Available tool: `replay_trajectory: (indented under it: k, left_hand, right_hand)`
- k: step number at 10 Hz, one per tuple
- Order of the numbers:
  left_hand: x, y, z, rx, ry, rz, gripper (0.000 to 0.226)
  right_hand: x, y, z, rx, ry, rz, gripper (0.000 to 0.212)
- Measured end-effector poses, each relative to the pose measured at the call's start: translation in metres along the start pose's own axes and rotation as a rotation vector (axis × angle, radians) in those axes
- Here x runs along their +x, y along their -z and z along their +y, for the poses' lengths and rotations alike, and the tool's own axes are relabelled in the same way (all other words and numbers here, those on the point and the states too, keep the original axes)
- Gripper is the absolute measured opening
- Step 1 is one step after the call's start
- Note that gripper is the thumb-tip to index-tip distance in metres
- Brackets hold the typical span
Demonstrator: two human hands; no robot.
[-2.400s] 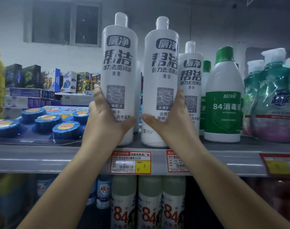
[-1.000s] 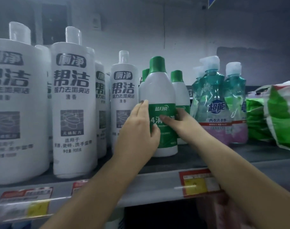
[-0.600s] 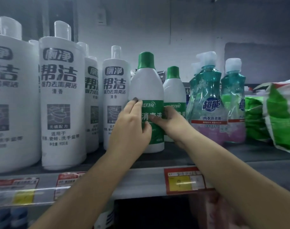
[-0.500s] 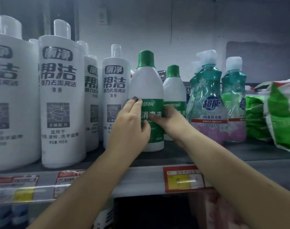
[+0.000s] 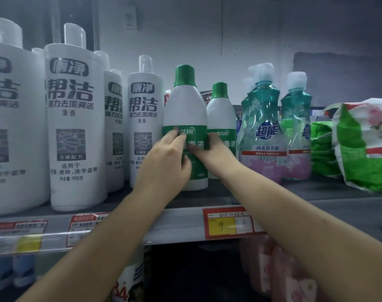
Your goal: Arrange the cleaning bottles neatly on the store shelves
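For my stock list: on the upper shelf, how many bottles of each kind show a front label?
Tall white bottles with clear caps: 4
White bottles with green caps: 2
Teal bottles with white caps: 2
Total: 8

Light: dim, cool grey-blue; brightest on the white bottles (image 5: pixel 74 127) at left
Shadow: deep under the shelf (image 5: pixel 185 223)
Glare: streaks on the price strip (image 5: pixel 29 234)
Blur: fingers (image 5: pixel 174 138) smeared; lower corners soft
Distortion: left-edge bottles bulge
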State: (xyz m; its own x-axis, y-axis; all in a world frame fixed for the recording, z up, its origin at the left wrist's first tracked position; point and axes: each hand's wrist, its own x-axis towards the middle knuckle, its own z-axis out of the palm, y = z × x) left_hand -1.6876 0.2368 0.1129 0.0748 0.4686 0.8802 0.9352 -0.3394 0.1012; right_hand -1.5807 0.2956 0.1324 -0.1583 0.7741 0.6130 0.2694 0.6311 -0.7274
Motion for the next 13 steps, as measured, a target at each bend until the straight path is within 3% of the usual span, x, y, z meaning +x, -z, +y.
replay_trajectory:
  k: [1, 2, 4, 6, 7, 9, 10, 11, 13]
  left_hand:
    - [-0.002, 0.001, -0.001, 0.011, -0.054, 0.028, 0.049]
    - [-0.004, 0.002, -0.001, 0.018, -0.095, 0.036, 0.050]
    - [-0.006, 0.002, -0.001, -0.019, -0.156, 0.037, 0.052]
    - [-0.007, 0.002, 0.000, 0.011, -0.239, 0.040, 0.053]
    - [-0.013, 0.004, 0.005, 0.037, -0.301, 0.036, 0.058]
    - [-0.063, -0.011, 0.019, -0.013, -0.373, 0.044, 0.056]
    - [-0.077, -0.017, 0.017, -0.032, -0.402, 0.038, 0.051]
    - [-0.086, -0.016, 0.024, -0.104, -0.436, 0.018, 0.050]
    - [-0.127, -0.033, 0.050, -0.294, -0.574, -0.075, 0.050]
  right_hand:
    - [-0.005, 0.002, -0.005, -0.024, -0.008, -0.029, 0.015]
    - [-0.007, 0.003, -0.006, -0.075, -0.018, -0.034, 0.028]
    - [-0.018, 0.009, -0.010, -0.138, -0.010, -0.082, 0.014]
    - [-0.030, 0.022, -0.019, -0.290, -0.032, -0.175, 0.022]
    - [-0.042, 0.027, -0.019, -0.419, -0.024, -0.100, 0.025]
    - [-0.089, 0.040, -0.002, -0.797, 0.068, 0.190, 0.061]
    - [-0.115, 0.044, 0.006, -0.971, 0.057, 0.281, 0.065]
    - [-0.143, 0.048, 0.013, -1.034, -0.011, 0.276, 0.075]
    - [-0.204, 0.049, 0.027, -1.069, -0.103, 0.288, 0.064]
